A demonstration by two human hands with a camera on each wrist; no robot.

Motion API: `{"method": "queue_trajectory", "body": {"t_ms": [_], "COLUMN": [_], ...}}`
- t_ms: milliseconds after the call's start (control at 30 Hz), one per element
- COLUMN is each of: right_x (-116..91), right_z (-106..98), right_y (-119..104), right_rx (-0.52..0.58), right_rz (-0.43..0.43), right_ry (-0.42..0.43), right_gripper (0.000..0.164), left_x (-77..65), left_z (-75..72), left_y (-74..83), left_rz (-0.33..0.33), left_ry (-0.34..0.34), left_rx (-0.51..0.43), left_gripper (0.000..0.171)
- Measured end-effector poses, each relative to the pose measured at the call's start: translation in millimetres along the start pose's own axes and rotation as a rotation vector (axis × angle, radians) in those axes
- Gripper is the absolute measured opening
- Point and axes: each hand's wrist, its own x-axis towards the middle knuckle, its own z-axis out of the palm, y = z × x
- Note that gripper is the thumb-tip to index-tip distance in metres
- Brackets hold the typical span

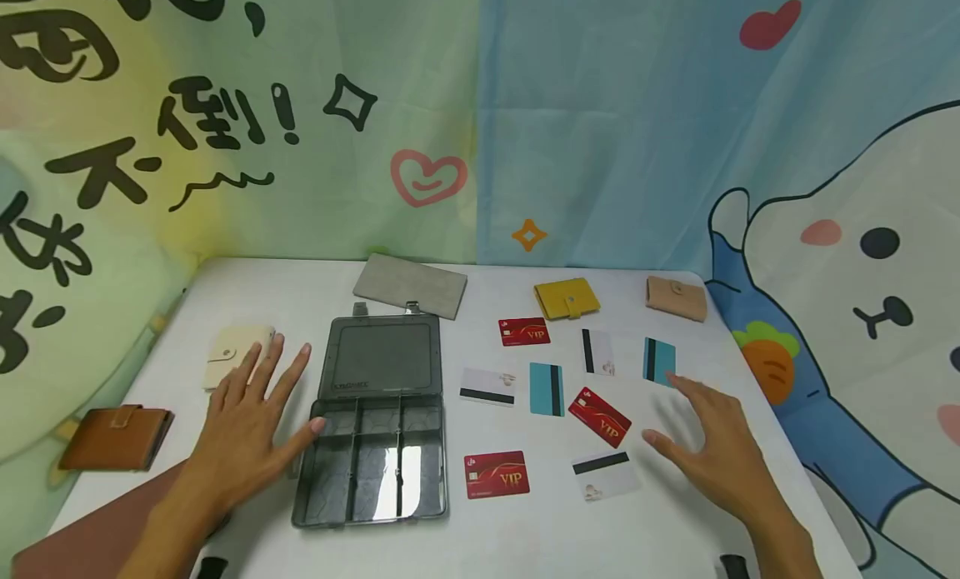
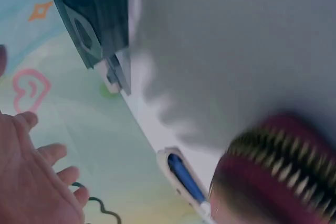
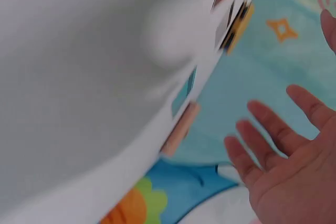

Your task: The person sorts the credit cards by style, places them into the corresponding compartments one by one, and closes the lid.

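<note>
My left hand (image 1: 247,421) has its fingers spread beside a dark see-through compartment box (image 1: 330,471), whose hinged lid lies folded back. The thumb overlaps the box's left edge; contact cannot be made out. A cream wallet (image 1: 234,350) lies just beyond the fingers. On the right, my right hand (image 1: 716,450) is held with loosely bent fingers, nothing in it, its index fingertip near a teal striped card (image 1: 659,361). Between the hands lie red VIP cards (image 1: 497,475), white cards with a black stripe (image 1: 606,476) and another teal card (image 1: 547,389).
Along the back lie a grey wallet (image 1: 411,285), a yellow wallet (image 1: 567,298) and a tan wallet (image 1: 677,298). A brown wallet (image 1: 116,439) is at the left edge. Nearer, a large reddish-brown item (image 1: 97,521) is partly behind the left forearm. A printed curtain (image 1: 600,129) hangs behind.
</note>
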Motion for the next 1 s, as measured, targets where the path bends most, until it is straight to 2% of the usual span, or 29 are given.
{"method": "queue_trajectory", "body": {"t_ms": [100,267,367,533,800,1000], "right_x": [-3.6,-6.9,-6.6,-5.4,-1.4,0.5], "right_z": [7.3,15.8,21.2,32.2,40.3,35.9], "right_y": [-15.5,-37.8,-48.7,-60.6,-67.5,-72.6], "right_rx": [0.056,0.105,0.096,0.023,-0.019,0.059], "right_rz": [-0.024,-0.07,-0.076,-0.072,-0.076,-0.083], "right_ry": [-0.06,-0.173,-0.263,-0.376,-0.387,-0.362], "right_gripper": [0.089,0.071,0.066,0.063,0.055,0.04], "left_x": [-2.9,-6.9,-8.7,-9.9,-10.6,-11.3], "left_z": [3.7,7.9,8.5,9.2,11.4,11.0], "left_y": [1.8,1.3,0.2,-1.6,-4.4,-5.6], "left_rz": [0.007,0.059,0.081,0.091,0.089,0.086], "left_ry": [-0.022,-0.04,-0.06,-0.099,-0.127,-0.168], "left_rx": [-0.09,-0.227,-0.288,-0.309,-0.309,-0.357], "left_gripper": [0.088,0.093,0.096,0.098,0.086,0.079]}}
